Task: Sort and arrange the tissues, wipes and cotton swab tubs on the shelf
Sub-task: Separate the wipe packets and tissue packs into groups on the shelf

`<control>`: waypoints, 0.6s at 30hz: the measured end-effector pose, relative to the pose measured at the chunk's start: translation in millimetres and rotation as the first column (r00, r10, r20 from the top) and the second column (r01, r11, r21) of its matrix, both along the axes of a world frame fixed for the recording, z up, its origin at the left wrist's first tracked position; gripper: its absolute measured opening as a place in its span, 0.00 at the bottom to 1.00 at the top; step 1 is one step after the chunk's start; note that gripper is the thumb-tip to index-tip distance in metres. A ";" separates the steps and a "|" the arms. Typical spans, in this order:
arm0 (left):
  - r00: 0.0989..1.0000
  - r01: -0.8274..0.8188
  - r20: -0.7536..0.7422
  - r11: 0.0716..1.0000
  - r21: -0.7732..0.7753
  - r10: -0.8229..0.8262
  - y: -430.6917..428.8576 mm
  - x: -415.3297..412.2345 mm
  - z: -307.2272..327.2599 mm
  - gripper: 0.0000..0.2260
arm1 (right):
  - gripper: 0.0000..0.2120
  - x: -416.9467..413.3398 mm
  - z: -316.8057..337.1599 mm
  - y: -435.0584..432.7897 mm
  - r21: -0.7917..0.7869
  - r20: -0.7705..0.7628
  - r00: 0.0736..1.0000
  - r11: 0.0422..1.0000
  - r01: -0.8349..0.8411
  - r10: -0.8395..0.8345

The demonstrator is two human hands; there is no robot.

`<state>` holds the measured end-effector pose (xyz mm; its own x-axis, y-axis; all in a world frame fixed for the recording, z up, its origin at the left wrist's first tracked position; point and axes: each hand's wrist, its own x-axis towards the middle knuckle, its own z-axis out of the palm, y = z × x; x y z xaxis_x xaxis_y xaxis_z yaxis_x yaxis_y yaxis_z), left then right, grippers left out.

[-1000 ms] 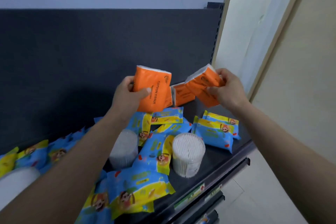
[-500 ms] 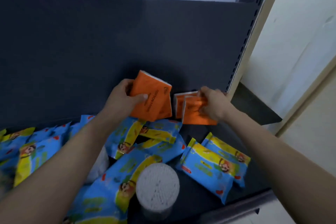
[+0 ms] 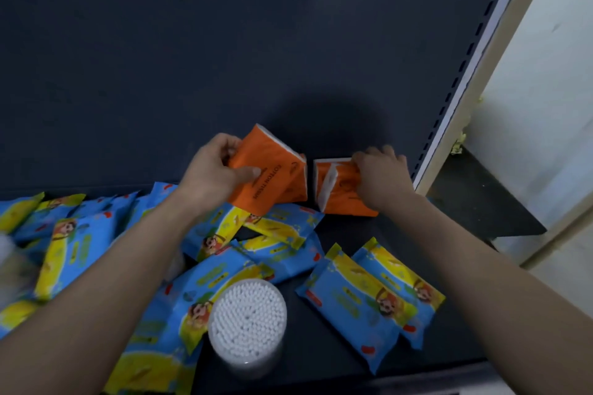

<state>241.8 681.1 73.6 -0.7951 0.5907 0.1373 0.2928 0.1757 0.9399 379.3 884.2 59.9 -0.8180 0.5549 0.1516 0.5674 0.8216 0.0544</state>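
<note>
At the far left a blurred pale shape [image 3: 8,263] is cut off by the frame edge among blue wipes packs [image 3: 69,247] on the shelf [image 3: 340,353]. The left hand [image 3: 211,179] pinches a tilted orange tissue pack [image 3: 272,176], its forearm hiding packs beneath. The right hand [image 3: 382,176] presses on the standing orange packs [image 3: 337,192], covering their right ends; its fingers are blurred, so I cannot tell whether it grips

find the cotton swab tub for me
In the head view, the cotton swab tub stands front and centre on the shelf, between the forearms, blue wipe packs on both sides.
</note>
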 end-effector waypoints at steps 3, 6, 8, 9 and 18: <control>1.000 0.029 -0.010 0.999 -0.029 -0.030 -3.8 0.0 4.6 0.15 | 0.17 0.3 4.7 -6.2 0.075 0.056 0.998 0.997 0.028 -0.033; 0.998 0.048 -0.043 0.997 -0.066 -0.051 -7.8 -2.3 6.8 0.15 | 0.17 -4.3 7.1 -13.6 0.116 0.093 0.994 0.992 0.042 -0.053; 0.997 0.060 -0.051 0.994 -0.093 -0.065 -9.9 -3.7 6.4 0.16 | 0.18 -6.4 4.3 -17.9 0.093 0.106 0.992 0.994 0.055 -0.065; 0.996 0.063 -0.055 0.993 -0.101 -0.069 -11.1 -4.3 5.8 0.16 | 0.18 -6.2 1.9 -19.9 0.074 0.101 0.992 0.995 0.065 -0.073; 0.970 0.135 -0.172 0.967 -0.217 -0.174 -14.5 -12.7 -1.6 0.16 | 0.10 -18.7 -2.6 -55.0 -0.344 -0.067 0.981 0.919 -0.193 0.181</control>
